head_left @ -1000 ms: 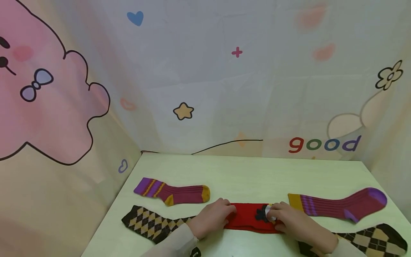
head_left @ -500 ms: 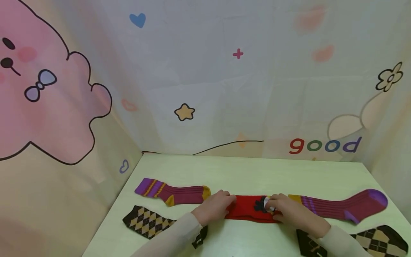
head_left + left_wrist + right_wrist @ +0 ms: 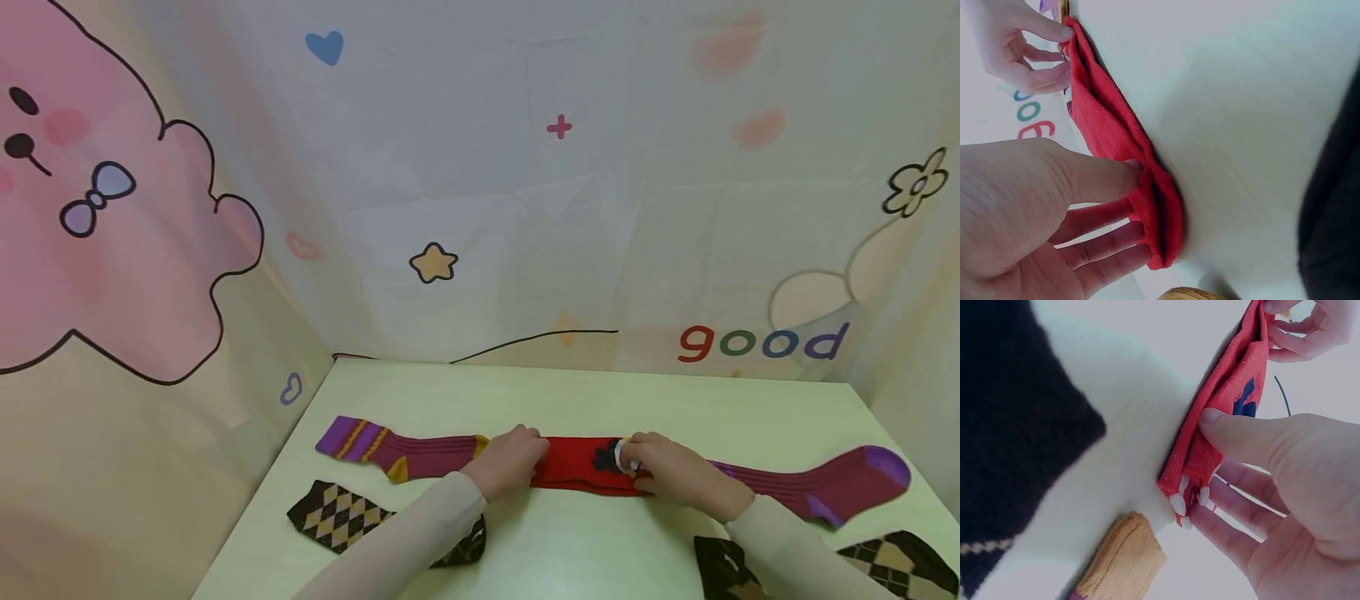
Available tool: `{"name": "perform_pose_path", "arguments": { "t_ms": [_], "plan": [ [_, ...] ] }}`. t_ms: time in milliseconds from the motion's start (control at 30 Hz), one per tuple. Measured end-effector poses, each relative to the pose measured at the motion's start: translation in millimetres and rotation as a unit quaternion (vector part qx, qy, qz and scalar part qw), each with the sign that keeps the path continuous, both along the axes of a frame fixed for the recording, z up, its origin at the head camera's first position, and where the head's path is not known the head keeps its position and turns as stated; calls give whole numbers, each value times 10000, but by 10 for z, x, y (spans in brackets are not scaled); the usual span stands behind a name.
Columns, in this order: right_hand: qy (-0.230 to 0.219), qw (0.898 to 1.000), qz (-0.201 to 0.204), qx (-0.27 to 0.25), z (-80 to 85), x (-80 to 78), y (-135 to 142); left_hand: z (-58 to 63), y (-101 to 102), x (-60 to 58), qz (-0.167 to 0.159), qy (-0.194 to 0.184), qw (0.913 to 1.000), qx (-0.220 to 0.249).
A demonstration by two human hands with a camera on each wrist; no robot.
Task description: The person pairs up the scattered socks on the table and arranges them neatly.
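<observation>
A folded red sock (image 3: 572, 463) with a dark and white motif near its right end lies stretched between both hands over the middle of the white table. My left hand (image 3: 512, 460) pinches its left end, thumb on the near edge and fingers behind, as the left wrist view shows. At the other end, beside the motif, my right hand (image 3: 675, 468) grips it between thumb and fingers. Seen from the right wrist, the red sock (image 3: 1225, 394) has stacked layers and small white bits at its end. Part of the motif is hidden by the right fingers.
Left of the hands lie a maroon sock (image 3: 442, 458) with mustard toe and an argyle sock (image 3: 341, 517), partly under the left sleeve. Another maroon sock (image 3: 795, 490) and another argyle sock (image 3: 896, 562) lie at right. A printed curtain (image 3: 480, 183) stands behind the table.
Both hands have moved the red sock away from the person, toward the back of the table, into line with the maroon socks. Their hold stays the same; the other socks stay put.
</observation>
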State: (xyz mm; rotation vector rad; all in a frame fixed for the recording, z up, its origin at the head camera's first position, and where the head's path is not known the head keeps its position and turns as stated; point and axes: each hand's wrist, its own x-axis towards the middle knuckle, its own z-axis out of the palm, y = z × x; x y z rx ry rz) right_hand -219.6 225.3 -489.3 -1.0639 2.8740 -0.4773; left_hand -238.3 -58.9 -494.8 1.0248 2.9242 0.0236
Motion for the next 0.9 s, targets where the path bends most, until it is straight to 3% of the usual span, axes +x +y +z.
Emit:
{"name": "perform_pose_path", "arguments": {
  "t_ms": [233,900],
  "plan": [
    [241,9997,-16,-6,20,-112,21,-21,52,-146,122,166,9998,-26],
    [190,9981,-308,499,-13,-521,-5,34,69,-357,734,-257,9968,166]
  ]
}}
